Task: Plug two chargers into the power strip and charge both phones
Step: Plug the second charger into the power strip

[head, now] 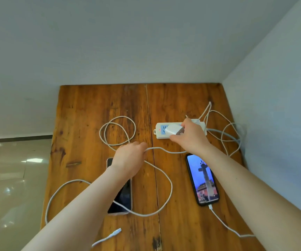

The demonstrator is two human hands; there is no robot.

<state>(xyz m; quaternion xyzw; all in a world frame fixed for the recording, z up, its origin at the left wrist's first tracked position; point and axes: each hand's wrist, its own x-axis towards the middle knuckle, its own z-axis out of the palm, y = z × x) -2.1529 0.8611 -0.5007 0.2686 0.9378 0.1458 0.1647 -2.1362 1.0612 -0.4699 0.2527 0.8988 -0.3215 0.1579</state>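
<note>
A white power strip (159, 130) lies at the back right of the wooden table (84, 109), its red light on. My right hand (191, 136) grips a white charger block (173, 130) just over the strip's left sockets. My left hand (130, 156) pinches that charger's white cable (166, 180), which loops across the table. The free plug end (114, 233) of the cable lies near the front edge. A dark-screened phone (123, 200) lies partly under my left forearm. The right phone (203, 180) has a lit screen and a cable (224, 224) plugged into its near end.
Walls close off the back and the right side of the table. More white cable (226, 131) is coiled at the back right beside the strip. The table's left edge drops to a shiny tiled floor (10, 178).
</note>
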